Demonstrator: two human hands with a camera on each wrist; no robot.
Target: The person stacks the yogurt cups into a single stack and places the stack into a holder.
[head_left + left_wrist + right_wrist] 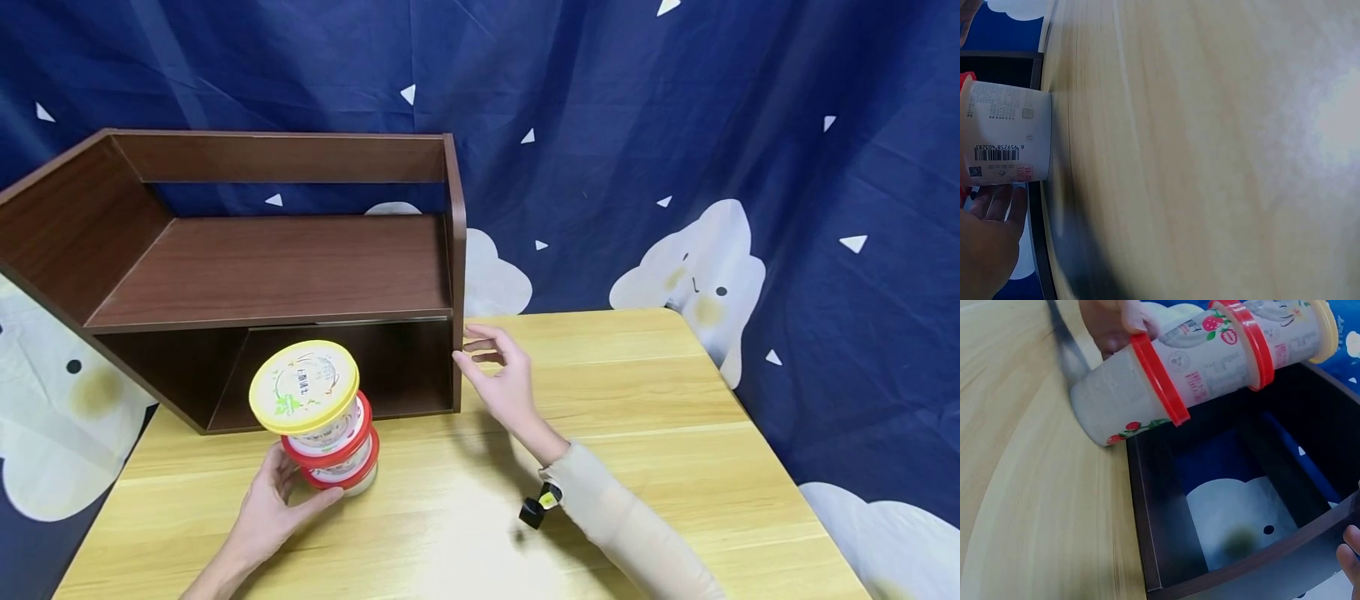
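Note:
Three round lidded tubs form a stack in front of the shelf's lower compartment: a yellow-lidded tub [303,387] on top and two red-lidded ones below. My left hand [266,508] holds the bottom tub [363,482], its thumb on the near side and fingers at the left. Strawberry prints and the red lids show in the right wrist view; a barcode is on the white tub side [1007,131] in the left wrist view. Beside the shelf's right side panel [455,250], my right hand [506,383] has loosely bent fingers, fingertips close to the panel's edge, holding nothing.
A dark brown two-level wooden shelf [277,271] stands at the back left of the light wooden table [637,400]. Behind hangs a dark blue curtain [585,108] with clouds and white triangles. A small black device [534,510] sits at my right sleeve.

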